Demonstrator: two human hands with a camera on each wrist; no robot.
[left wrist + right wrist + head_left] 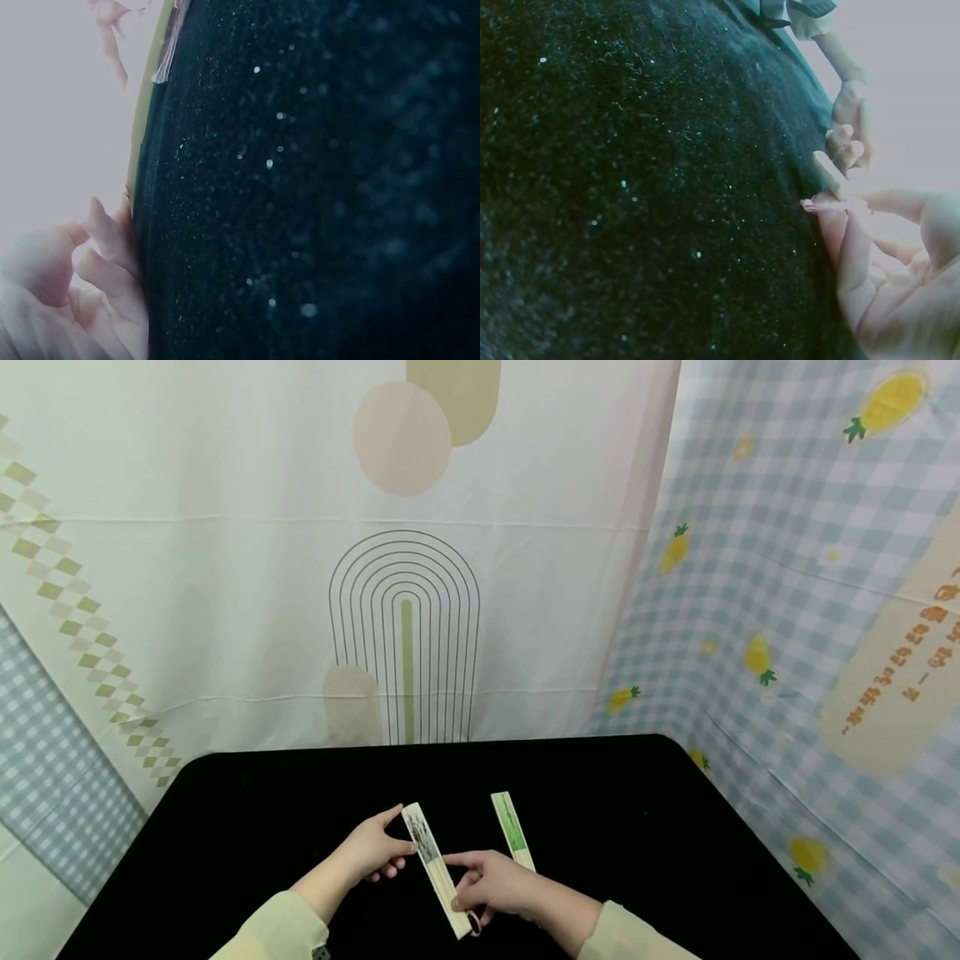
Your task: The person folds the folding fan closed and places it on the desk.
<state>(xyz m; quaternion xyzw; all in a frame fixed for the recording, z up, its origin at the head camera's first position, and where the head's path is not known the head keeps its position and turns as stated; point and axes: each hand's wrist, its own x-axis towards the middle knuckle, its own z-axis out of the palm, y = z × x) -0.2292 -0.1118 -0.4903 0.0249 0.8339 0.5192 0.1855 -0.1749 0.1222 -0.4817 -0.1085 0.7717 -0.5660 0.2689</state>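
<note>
A folded hand fan (444, 885) with a grey-and-black painted upper part and pale ribs lies slantwise between the hands, close to the black tabletop. My left hand (367, 850) holds its far end, index finger at the tip and thumb on the near side. Around the lower ribs, my right hand (497, 883) grips with the thumb, its index finger stretched along the edge. A small tassel loop (474, 923) hangs at the fan's near end. In the left wrist view the fan (142, 124) shows edge-on, with the left fingertips against it.
A second folded fan (510, 822), green on its upper part, lies just beyond the right hand, which hides its lower end. The black table (300, 785) has rounded far corners. Patterned curtains (540, 610) hang behind it and along both sides.
</note>
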